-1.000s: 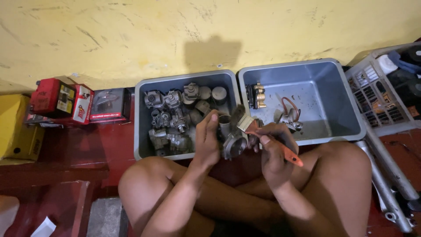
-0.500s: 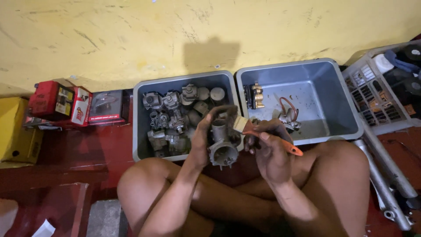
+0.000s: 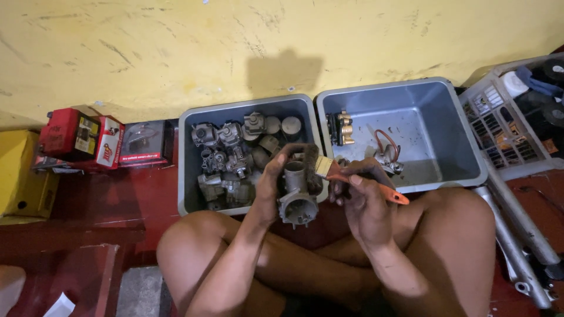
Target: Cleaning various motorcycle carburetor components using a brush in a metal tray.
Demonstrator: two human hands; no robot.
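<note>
My left hand (image 3: 271, 186) grips a grey metal carburetor body (image 3: 296, 196) above my crossed legs, its round bore facing down toward me. My right hand (image 3: 363, 199) holds an orange-handled paintbrush (image 3: 352, 176), and the dark bristles rest against the top right of the carburetor. Both hands hover just in front of the seam between two grey plastic bins. The left bin (image 3: 187, 158) is packed with several similar grey carburetor parts (image 3: 229, 158).
The right grey bin (image 3: 464, 141) holds a brass-fitted part (image 3: 339, 128) and a small piece with red wire (image 3: 386, 154). Red boxes (image 3: 79, 136) and a yellow box (image 3: 20, 176) stand at left. A white basket (image 3: 505, 129) and metal tubes (image 3: 517, 240) lie at right, against a yellow wall.
The carburetor has been turned in my left hand so its bore faces me. The brush has shifted from the part's side up to its top edge.
</note>
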